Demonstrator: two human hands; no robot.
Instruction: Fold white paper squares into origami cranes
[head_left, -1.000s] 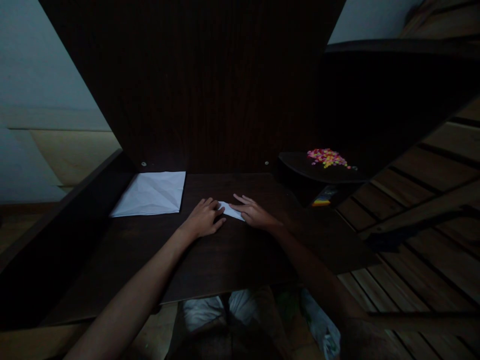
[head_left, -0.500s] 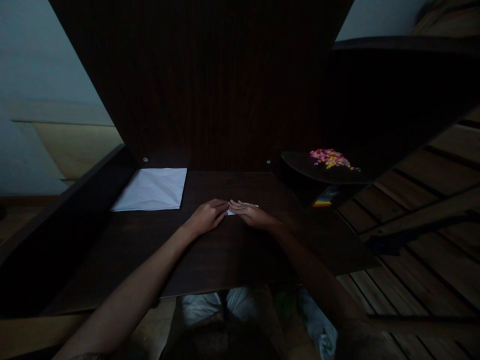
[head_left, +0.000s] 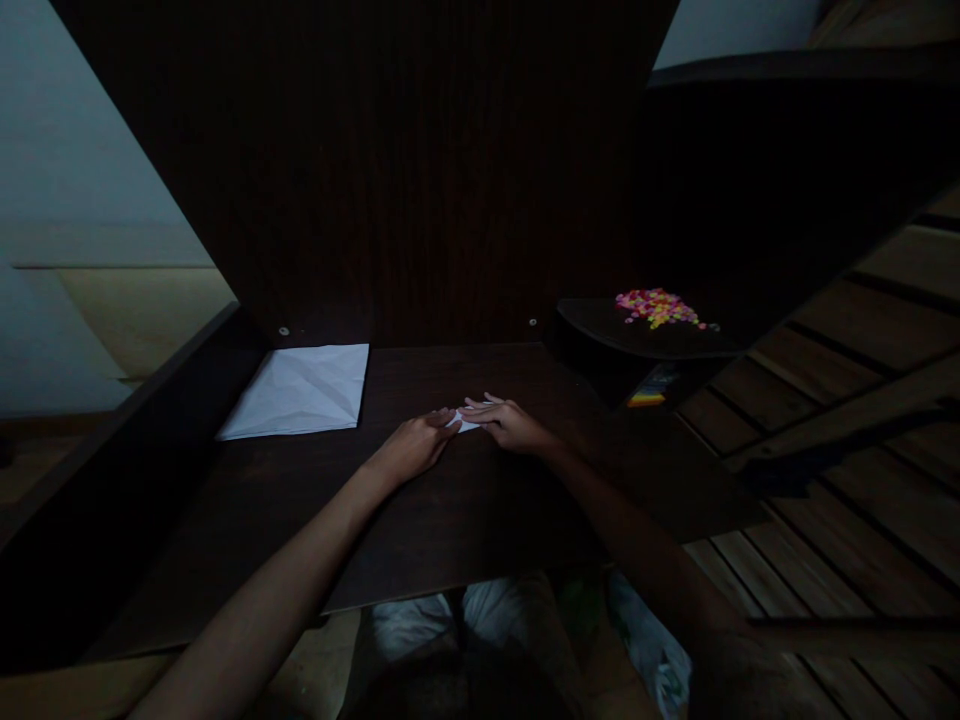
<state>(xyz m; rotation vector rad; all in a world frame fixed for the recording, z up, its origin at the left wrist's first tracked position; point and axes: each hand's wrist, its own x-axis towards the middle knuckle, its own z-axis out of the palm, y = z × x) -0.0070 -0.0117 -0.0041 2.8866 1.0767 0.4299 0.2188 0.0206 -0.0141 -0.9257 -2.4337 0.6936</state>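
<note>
A small piece of folded white paper (head_left: 469, 423) lies on the dark desk between my two hands, partly covered by the fingers. My left hand (head_left: 418, 445) has its fingers and thumb together at the paper's left end, closed on it. Over the right part of the paper, my right hand (head_left: 511, 425) rests with fingers stretched out and slightly apart, lying on top. Its thumb is hard to make out in the dim light. To the left on the desk is a stack of larger white paper sheets (head_left: 304, 390) with crease lines.
The desk (head_left: 450, 530) has a raised left side wall (head_left: 142, 440) and a tall back panel (head_left: 420, 180). A curved shelf (head_left: 600, 325) at right carries a heap of small colourful pieces (head_left: 654, 307). Beneath it shows a yellow-edged item (head_left: 646, 398). Wooden slats (head_left: 862, 400) stand farther right.
My right hand's fingers have lifted and spread a little, and more of the folded paper shows between the hands. My left hand's fingers have drawn in at its end. The view has tilted slightly.
</note>
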